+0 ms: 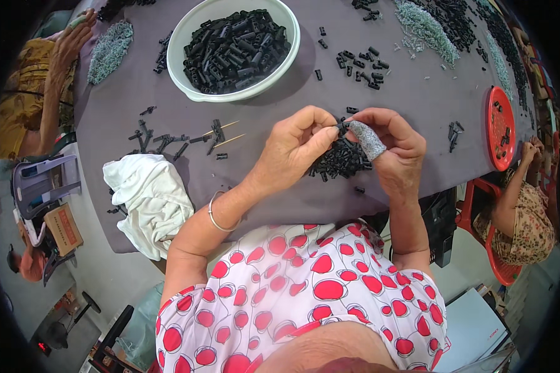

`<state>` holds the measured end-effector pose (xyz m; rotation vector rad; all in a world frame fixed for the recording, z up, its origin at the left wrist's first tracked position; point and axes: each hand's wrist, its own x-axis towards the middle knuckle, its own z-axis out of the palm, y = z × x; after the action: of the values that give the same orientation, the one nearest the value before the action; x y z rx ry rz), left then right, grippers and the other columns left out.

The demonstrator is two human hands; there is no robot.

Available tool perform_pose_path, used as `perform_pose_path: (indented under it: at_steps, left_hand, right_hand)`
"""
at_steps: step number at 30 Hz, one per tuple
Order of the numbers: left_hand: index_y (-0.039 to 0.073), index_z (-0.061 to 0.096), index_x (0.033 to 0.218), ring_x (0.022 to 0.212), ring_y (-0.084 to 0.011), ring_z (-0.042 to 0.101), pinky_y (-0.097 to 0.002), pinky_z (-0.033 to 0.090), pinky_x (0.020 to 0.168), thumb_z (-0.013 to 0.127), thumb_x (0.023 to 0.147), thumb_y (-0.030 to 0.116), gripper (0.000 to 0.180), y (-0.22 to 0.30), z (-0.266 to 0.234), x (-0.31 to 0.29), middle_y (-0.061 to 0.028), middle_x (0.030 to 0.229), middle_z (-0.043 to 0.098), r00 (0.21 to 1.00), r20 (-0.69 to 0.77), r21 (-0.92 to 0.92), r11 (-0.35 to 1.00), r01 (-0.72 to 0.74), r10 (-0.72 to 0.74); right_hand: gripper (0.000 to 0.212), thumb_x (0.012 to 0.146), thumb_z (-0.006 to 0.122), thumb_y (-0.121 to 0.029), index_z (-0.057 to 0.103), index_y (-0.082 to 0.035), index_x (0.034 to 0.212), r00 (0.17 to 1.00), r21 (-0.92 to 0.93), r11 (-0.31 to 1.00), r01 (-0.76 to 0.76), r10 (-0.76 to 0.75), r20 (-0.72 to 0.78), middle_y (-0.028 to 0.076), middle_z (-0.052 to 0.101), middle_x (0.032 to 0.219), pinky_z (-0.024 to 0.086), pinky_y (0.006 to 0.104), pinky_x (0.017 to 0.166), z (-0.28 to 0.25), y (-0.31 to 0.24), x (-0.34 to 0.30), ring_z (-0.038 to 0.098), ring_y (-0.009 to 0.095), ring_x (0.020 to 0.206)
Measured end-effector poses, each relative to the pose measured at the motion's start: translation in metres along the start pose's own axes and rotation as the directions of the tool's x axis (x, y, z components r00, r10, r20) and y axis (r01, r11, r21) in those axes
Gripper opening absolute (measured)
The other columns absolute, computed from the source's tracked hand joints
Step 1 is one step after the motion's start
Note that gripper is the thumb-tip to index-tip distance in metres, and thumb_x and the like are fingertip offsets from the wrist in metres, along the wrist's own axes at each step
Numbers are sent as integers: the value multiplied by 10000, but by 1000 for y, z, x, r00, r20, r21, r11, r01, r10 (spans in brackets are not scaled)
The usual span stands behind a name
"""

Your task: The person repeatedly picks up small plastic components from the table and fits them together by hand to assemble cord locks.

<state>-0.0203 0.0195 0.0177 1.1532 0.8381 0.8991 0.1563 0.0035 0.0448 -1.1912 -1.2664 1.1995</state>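
My left hand (pixel 290 148) pinches a small black plastic part (pixel 341 127) between thumb and forefinger. On the other side of that part, my right hand (pixel 401 148) has its fingertips closed on it too. A grey knitted finger cover (pixel 368 140) wraps one digit of my right hand, apparently the thumb. The fingertips partly hide the part, so its exact shape cannot be made out. Just beneath both hands a heap of small black parts (pixel 336 163) lies on the grey-covered table (pixel 255 202).
A white bowl (pixel 183 87) full of black tubular pieces stands at the far side. Loose black pieces (pixel 364 65) and two wooden sticks (pixel 231 140) lie about. A white cloth (pixel 149 199) is at left, a red tray (pixel 494 155) at right. Other people sit at both sides.
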Motion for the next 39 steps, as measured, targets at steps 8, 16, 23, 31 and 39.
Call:
perform_pose_path:
  at_steps: [8, 16, 23, 31, 39]
  left_hand:
    - [-8, 533, 928, 665, -68, 486, -231, 415, 576, 574, 897, 47, 75, -4, 2, 1, -28, 770, 505, 990, -29, 248, 961, -123, 135]
    - [10, 522, 890, 677, -247, 504, -356, 418, 618, 593, 849, 27, 84, -7, 0, 3, -111, 755, 508, 972, -10, 397, 893, -211, 234]
    - [20, 510, 904, 721, -298, 527, -391, 424, 634, 583, 858, 50, 91, -7, 0, 3, -125, 781, 523, 943, 17, 512, 807, -294, 332]
    - [23, 496, 916, 785, -338, 510, -431, 411, 672, 561, 866, 46, 85, -5, -2, 4, -136, 822, 512, 929, 56, 596, 734, -325, 366]
    - [21, 495, 920, 791, -350, 513, -439, 416, 681, 580, 842, 35, 116, -7, -3, 4, -145, 834, 520, 920, 40, 656, 684, -319, 391]
  right_hand:
    - [195, 801, 614, 75, 618, 41, 992, 1000, -31, 999, -24, 23, -5, 35, 657, 893, 489, 212, 772, -1, 2, 0, 628, 90, 843]
    - [206, 773, 632, 90, 626, 41, 973, 999, -38, 999, -22, 20, -43, 28, 660, 874, 489, 203, 754, 2, 6, -2, 629, 81, 840]
    - [212, 769, 638, 93, 632, 34, 973, 998, -47, 998, -43, 41, -49, 17, 661, 858, 488, 200, 746, 5, 7, -2, 629, 74, 830]
    - [186, 773, 646, 81, 645, 29, 952, 995, -75, 993, -92, 89, -50, 15, 665, 832, 486, 198, 723, 8, 7, 1, 622, 62, 804]
    - [188, 774, 624, 76, 647, 29, 954, 996, -151, 985, -88, 82, -46, 25, 669, 826, 482, 205, 702, 13, 6, 4, 626, 69, 785]
